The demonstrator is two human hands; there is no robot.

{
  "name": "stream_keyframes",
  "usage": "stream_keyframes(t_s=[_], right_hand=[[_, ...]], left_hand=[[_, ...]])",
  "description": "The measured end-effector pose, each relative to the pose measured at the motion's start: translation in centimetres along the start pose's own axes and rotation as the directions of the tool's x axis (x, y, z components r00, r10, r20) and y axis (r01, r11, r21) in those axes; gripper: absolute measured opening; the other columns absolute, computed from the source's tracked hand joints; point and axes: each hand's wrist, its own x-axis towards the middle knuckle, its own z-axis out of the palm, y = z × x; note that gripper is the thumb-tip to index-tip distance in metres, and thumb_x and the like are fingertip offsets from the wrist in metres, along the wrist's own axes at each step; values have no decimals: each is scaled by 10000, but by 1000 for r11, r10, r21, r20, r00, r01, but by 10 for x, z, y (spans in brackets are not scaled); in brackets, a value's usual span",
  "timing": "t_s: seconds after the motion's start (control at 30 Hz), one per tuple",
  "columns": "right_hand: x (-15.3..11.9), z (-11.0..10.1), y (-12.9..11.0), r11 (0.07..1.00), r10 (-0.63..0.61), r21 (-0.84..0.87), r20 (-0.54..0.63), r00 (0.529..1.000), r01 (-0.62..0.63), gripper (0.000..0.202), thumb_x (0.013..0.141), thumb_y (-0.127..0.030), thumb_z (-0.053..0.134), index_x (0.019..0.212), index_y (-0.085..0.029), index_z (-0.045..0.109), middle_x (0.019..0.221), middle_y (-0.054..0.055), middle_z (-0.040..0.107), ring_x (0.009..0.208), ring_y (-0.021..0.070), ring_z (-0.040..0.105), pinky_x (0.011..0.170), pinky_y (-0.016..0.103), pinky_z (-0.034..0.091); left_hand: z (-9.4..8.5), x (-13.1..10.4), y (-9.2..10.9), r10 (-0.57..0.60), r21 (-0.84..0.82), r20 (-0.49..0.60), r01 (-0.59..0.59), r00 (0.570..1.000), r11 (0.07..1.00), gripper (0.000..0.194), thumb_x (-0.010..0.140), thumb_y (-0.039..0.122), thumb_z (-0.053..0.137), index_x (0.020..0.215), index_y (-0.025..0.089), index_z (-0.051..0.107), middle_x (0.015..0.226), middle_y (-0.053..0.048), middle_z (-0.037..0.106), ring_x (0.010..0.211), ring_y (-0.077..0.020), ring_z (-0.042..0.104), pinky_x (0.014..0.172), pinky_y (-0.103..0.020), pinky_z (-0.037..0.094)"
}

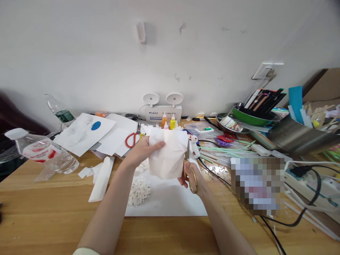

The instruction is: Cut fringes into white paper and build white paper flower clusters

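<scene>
A sheet of thin white paper (168,156) is held up over the table by my left hand (143,150), thumb on its front and the fingers behind it. My right hand (190,173) grips gold-handled scissors (193,182), whose blades point up along the paper's right edge. Whether the blades bite into the paper I cannot tell. Below lies a white sheet (170,202) on the wooden table, and small white torn bits (139,191) are heaped on its left side. The paper partly hides a second heap behind it.
Red-handled scissors (130,139) lie behind my left hand. Folded white paper strips (102,180) and a water bottle (44,150) are at the left. To the right are a glue gun (194,146), straws (217,156), black cables (216,175) and a power strip (316,184).
</scene>
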Motion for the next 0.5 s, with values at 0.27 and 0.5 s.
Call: stream_keyframes(t_s=[0.27,0.5], right_hand=[[-1,1,-6,999,26,-23,-41,999,-27,686,718,-774,220,413,-186,396,310,-15,377,254,61,314,276,201,194],[1,4,-10,996,84,24,-114,990,-82,670,625,-828,302,371,-210,347,259,-26,309,224,65,296,250,207,187]], left_hand=[[-2,0,1,-21,14,-40,22,999,1000,390,658,415,667,953,162,642,925,-92,685,873,-231,625,705,-310,508],[-3,-2,3,-24,62,-63,28,998,998,326,664,406,662,879,162,656,877,-81,690,821,-221,632,652,-288,505]])
